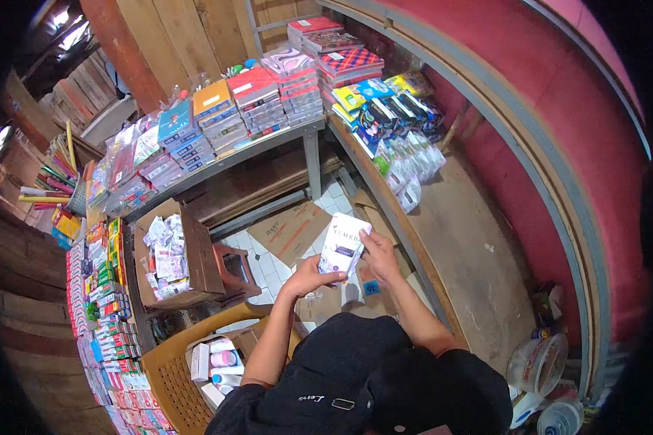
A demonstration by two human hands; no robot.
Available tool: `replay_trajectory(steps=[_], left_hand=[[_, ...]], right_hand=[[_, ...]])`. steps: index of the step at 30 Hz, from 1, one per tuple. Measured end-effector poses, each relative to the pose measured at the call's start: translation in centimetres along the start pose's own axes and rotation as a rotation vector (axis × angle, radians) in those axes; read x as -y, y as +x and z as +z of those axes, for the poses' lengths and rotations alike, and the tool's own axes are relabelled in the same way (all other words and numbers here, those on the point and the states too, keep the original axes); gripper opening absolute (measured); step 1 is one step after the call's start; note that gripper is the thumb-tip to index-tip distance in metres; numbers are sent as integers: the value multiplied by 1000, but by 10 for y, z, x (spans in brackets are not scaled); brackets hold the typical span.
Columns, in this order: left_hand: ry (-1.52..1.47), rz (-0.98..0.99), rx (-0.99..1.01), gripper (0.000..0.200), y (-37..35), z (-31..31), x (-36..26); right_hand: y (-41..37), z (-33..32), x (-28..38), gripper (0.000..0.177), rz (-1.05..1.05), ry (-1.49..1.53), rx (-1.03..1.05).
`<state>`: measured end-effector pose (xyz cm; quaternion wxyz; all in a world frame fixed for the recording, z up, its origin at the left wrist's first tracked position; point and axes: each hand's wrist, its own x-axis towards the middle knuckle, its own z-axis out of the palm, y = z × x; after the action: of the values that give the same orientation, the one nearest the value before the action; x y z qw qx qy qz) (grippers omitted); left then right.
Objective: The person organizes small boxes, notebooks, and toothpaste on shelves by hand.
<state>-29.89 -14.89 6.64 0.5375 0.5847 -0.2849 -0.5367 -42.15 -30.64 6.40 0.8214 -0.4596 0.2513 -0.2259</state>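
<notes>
In front of my body I hold a white box [341, 246] with dark lettering and a purple label, tilted a little. My left hand [310, 277] grips its lower left corner, thumb across the front. The fingers of my right hand [379, 255] close on its upper right edge. Below the box, cardboard [315, 303] lies on the tiled floor. The wooden shelf [479, 268] to the right is nearest my right hand.
Stacked notebooks [254, 101] line the back table. Plastic-wrapped packs [388, 109] sit at the back right. To the left are a carton of sachets [196, 272], a tan chair [168, 366] holding bottles, and small boxed goods [109, 319]. Clear plastic jars [537, 362] stand lower right.
</notes>
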Motion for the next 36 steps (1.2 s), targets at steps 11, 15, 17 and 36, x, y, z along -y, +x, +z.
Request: replay_trajectory(steps=[11,15,17,36], left_hand=[[-9,70,-60,38,44,20,19],[52,91,-42,43,71,37,16],[-39,65,-56,42,82,47,18],[777,73,-317,58,290,151,-32]], right_hand=[[-8,-41,13,32,125,31,141],[-10,-78,24,31,140,-139,105],[-12,-92,38,31,54,-140,17],[125,-252,5,39,-312,-1055,-580]])
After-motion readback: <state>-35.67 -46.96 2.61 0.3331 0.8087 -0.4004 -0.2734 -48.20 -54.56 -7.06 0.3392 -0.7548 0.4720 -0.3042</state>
